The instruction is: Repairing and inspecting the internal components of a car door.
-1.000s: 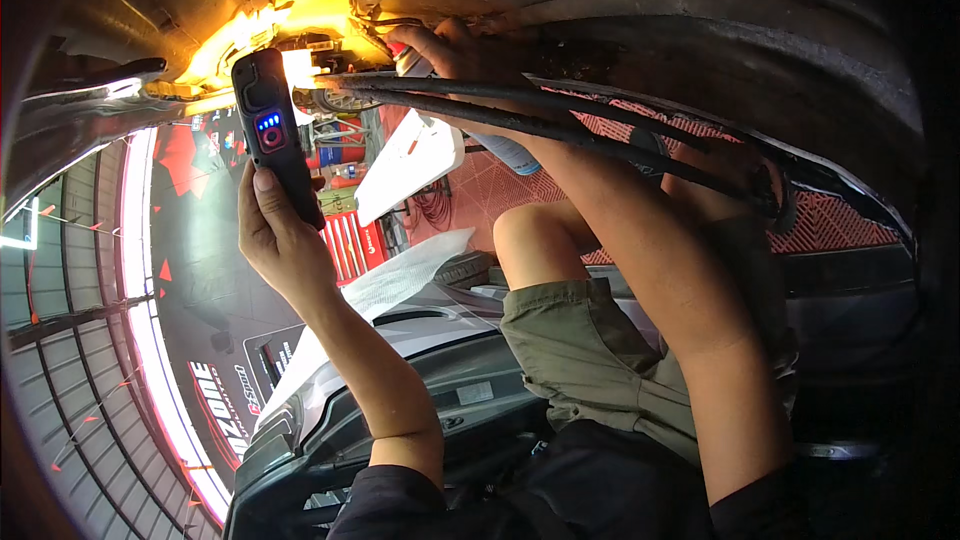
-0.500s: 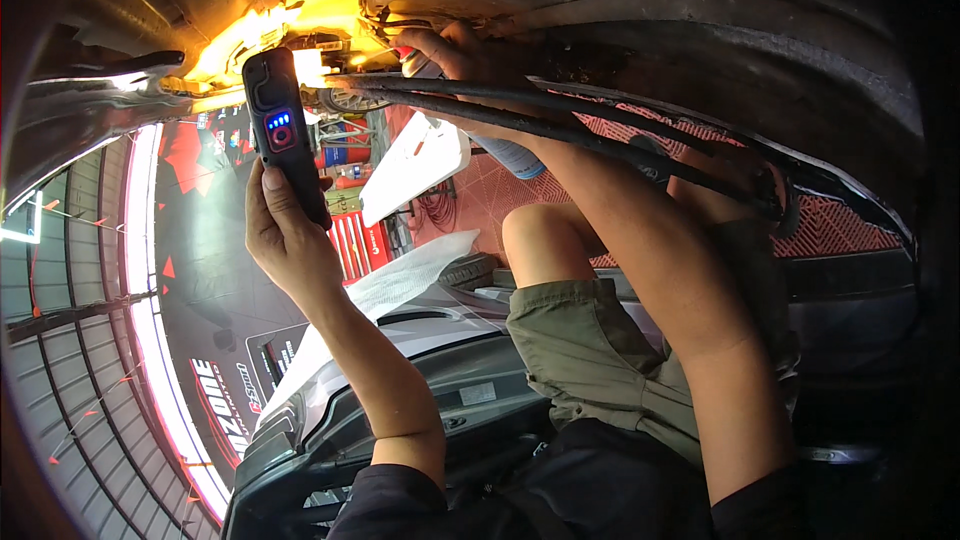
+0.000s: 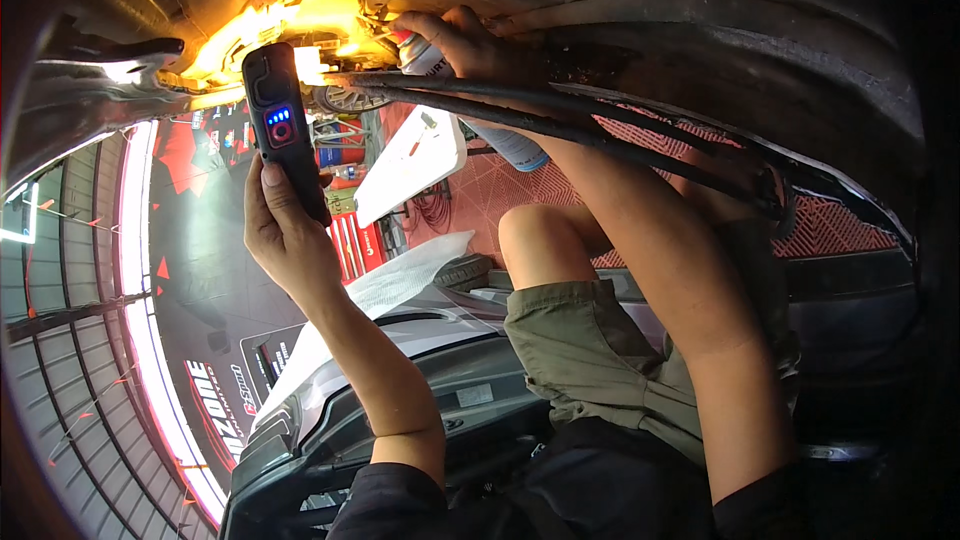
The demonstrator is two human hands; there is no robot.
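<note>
In the head view, the left hand (image 3: 285, 235) is clenched around one black work light (image 3: 283, 125). Its long axis stands nearly upright, and its lamp end points at the lit underside of the car (image 3: 270, 20). The right hand (image 3: 470, 45), farther right and a little higher, grasps one spray can (image 3: 470, 100), whose long axis slants down to the right. The can lies just right of the light, behind two black hoses (image 3: 560, 110). One bent knee (image 3: 535, 235) shows below.
</note>
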